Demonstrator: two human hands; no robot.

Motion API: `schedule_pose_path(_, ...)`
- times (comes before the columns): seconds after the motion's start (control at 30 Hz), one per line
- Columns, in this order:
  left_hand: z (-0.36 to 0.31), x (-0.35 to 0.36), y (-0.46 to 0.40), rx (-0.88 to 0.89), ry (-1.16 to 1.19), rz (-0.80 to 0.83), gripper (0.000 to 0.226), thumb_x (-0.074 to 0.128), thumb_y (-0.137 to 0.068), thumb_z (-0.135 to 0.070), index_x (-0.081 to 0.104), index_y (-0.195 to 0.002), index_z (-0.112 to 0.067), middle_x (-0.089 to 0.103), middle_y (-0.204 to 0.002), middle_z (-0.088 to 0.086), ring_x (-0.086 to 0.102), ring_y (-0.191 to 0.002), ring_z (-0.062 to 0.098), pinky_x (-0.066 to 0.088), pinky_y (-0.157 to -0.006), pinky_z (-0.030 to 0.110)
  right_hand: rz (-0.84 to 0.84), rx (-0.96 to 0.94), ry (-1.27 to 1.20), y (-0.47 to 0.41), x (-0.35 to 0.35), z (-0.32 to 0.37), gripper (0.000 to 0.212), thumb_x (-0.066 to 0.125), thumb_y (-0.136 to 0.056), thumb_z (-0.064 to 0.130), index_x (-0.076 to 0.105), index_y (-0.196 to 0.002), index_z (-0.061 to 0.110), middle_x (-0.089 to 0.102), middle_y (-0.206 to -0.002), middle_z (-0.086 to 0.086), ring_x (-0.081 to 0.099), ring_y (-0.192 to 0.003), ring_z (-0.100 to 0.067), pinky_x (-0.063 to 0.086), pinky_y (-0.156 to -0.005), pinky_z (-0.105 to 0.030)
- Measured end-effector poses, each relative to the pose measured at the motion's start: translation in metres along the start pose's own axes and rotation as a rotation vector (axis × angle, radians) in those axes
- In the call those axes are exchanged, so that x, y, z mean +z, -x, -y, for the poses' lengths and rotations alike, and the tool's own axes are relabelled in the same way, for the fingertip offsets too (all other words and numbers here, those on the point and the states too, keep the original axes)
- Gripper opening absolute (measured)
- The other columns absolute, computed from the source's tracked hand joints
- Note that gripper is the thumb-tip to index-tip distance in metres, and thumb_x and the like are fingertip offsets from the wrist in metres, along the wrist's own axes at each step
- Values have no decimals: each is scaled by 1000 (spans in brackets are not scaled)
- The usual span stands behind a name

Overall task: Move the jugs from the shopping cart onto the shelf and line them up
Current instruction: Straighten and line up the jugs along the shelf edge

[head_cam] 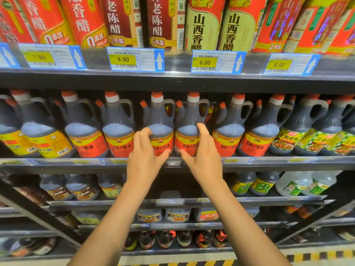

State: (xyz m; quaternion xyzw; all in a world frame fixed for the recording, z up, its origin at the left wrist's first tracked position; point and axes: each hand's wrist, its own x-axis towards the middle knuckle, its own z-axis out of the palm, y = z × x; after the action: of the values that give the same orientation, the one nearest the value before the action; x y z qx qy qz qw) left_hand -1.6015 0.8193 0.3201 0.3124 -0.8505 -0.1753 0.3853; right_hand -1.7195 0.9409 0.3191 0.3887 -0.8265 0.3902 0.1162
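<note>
Dark soy-sauce jugs with red caps and red-and-yellow labels stand in a row on the middle shelf (269, 161). My left hand (146, 150) is wrapped around the lower front of one jug (160, 120) near the centre. My right hand (201, 150) grips the neighbouring jug (187, 120) just to its right, fingers over its shoulder and thumb at its base. Both jugs stand upright at the shelf's front edge, touching each other. The shopping cart is out of view.
Tall vinegar bottles (123, 20) fill the upper shelf above price tags (132, 59). Green-labelled jugs (299, 135) stand at the right end of the row. Lower shelves hold more jugs (82, 187) and small bottles (165, 239). A striped floor edge (288, 258) runs below.
</note>
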Motion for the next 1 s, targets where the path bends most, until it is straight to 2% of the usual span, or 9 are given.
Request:
schedule_pose_path(0.53, 11, 3, 0, 18, 26, -2, 74, 84, -77, -35, 30, -125, -25, 51, -121, 6, 61, -92, 26, 39, -64, 27, -26, -13, -76, 2, -4, -8, 92, 82, -82, 29, 25, -154, 23, 50, -141, -3, 49, -125, -14, 54, -90, -35)
schedule_pose_path(0.9, 17, 4, -2, -4, 73, 22, 78, 85, -76, -35, 29, -128, -24, 55, -126, 8, 63, -107, 25, 51, -72, 34, -25, -30, -51, 3, -5, -7, 92, 81, -84, 29, 24, -155, 22, 51, -139, -5, 52, -124, -19, 55, -89, -38)
schedule_pose_path(1.0, 18, 3, -3, -4, 80, 33, 78, 85, -76, -36, 29, -129, -23, 55, -127, 7, 63, -108, 25, 51, -73, 34, -28, -29, -49, 4, -4, -8, 92, 81, -84, 30, 24, -155, 23, 51, -137, -4, 51, -121, -15, 55, -88, -36)
